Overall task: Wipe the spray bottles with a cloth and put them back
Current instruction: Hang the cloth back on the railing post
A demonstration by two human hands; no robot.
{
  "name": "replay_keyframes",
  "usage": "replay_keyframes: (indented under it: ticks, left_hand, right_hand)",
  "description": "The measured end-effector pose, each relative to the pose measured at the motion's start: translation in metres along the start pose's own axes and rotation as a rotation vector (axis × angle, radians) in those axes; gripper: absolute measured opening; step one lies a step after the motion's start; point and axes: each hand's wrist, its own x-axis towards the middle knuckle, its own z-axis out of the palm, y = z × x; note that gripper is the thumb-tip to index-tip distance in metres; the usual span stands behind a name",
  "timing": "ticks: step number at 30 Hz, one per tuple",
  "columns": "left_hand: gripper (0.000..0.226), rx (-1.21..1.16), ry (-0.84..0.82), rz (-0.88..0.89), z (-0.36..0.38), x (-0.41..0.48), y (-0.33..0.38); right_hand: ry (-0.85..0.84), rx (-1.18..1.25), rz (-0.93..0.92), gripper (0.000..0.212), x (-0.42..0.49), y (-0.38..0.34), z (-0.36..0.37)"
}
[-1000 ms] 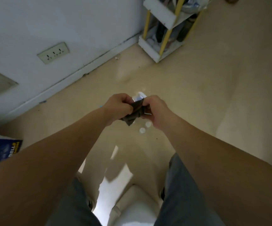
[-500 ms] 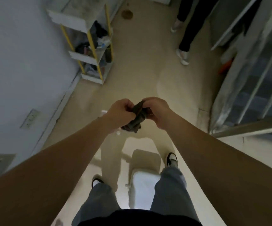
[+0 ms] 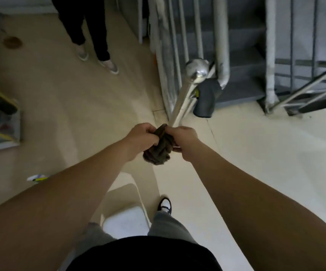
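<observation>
Cloth (image 3: 159, 147) between both gripping hands

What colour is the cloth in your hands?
Dark brownish-grey, plain with no pattern; the cloth shows best in the head view.

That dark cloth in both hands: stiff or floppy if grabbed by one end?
Probably floppy: the cloth is bunched into soft folds between the left hand and right hand, and its lower end sags below them. Likely light: it looks like a small wad of thin fabric.

matt crumpled cloth (image 3: 159, 146), glossy metal railing (image 3: 185, 96)
</observation>
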Motion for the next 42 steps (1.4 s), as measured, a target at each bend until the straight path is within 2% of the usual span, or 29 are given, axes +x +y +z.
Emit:
replay_keyframes:
  ticks: [5, 10, 14, 18, 21, 25, 28, 31, 33, 37, 42]
  left_hand:
    - [0.022, 0.088, -0.052, 0.093, 0.101, 0.026, 0.075]
    - [0.021, 0.133, -0.061, 0.198, 0.134, 0.053, 0.123]
    - [0.008, 0.231, 0.007, 0.324, 0.133, 0.09, 0.153]
    - [0.03, 0.43, -0.08, 0.395, 0.124, 0.131, 0.197]
    - [0.025, 0.677, -0.11, 0.521, 0.118, 0.158, 0.231]
    - [0.025, 0.835, -0.13, 0.579, 0.111, 0.189, 0.27]
    - [0.022, 1.118, -0.205, 0.495, 0.111, 0.214, 0.284]
    - [0.004, 1.432, -0.269, 0.462, 0.113, 0.227, 0.276]
    - [0.006, 1.55, -0.275, 0.447, 0.123, 0.232, 0.267]
    - [0.028, 1.641, -0.176, 0.359, 0.15, 0.237, 0.266]
    - [0.041, 1.525, 0.016, 0.479, 0.158, 0.217, 0.254]
  right_hand:
    - [0.148, 0.112, 0.02, 0.02, 0.021, -0.007, -0.112]
    - [0.174, 0.131, -0.051, 0.015, 0.035, -0.032, -0.167]
    - [0.249, 0.145, -0.124, 0.021, 0.059, -0.055, -0.186]
    - [0.362, 0.096, -0.135, 0.025, 0.097, -0.085, -0.187]
    - [0.403, 0.099, -0.066, 0.023, 0.127, -0.109, -0.182]
    - [0.448, 0.0, -0.049, 0.022, 0.164, -0.126, -0.176]
    - [0.416, -0.096, -0.01, 0.025, 0.188, -0.129, -0.172]
    - [0.29, -0.198, 0.044, 0.028, 0.202, -0.124, -0.17]
    - [0.265, -0.206, 0.05, 0.025, 0.21, -0.119, -0.171]
    - [0.284, -0.278, -0.013, 0.023, 0.221, -0.116, -0.183]
    - [0.192, -0.382, -0.165, 0.019, 0.216, -0.118, -0.201]
